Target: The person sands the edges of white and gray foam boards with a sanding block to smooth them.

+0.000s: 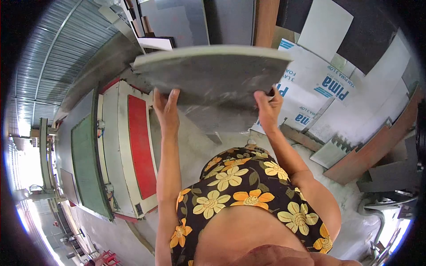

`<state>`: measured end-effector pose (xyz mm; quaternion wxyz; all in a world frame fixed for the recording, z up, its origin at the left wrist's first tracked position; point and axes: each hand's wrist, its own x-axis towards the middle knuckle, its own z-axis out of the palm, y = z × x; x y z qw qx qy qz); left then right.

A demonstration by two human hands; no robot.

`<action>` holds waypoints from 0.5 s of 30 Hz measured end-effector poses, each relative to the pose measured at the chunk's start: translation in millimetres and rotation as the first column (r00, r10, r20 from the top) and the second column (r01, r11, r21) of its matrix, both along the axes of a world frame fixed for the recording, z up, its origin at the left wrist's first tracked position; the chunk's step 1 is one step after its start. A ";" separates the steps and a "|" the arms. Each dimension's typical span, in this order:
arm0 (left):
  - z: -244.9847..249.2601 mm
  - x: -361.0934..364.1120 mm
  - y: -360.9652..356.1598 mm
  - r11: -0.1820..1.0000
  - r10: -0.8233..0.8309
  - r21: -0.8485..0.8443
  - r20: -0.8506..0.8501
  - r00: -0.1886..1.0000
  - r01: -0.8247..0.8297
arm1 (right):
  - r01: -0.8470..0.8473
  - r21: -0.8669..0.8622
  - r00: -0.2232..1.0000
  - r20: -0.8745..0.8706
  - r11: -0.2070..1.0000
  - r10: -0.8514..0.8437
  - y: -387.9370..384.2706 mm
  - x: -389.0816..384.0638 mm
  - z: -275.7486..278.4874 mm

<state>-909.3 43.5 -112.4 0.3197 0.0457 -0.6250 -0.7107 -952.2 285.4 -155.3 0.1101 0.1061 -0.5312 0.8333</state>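
Note:
A dark grey panel (213, 84) with a pale edge is held up in front of the body, its broad face toward the camera. My left hand (167, 104) grips its left side, thumb on the near face. On the right side my right hand (269, 106) holds the same panel, thumb and fingers wrapped round the edge. The fingers behind the panel are partly hidden. The panel is slightly blurred.
A white machine with a red panel (141, 146) and a green panel (84, 164) stands at left. White sheets printed "Pima" (333, 88) lean at right, beside brown boards (377, 142). Grey sheets (177, 22) stand ahead.

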 end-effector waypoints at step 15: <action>27.4 -166.9 93.8 0.933 -0.328 -0.202 -0.127 0.936 0.299 | 0.404 -0.082 0.909 -0.072 0.911 -0.410 93.5 -77.7 10.0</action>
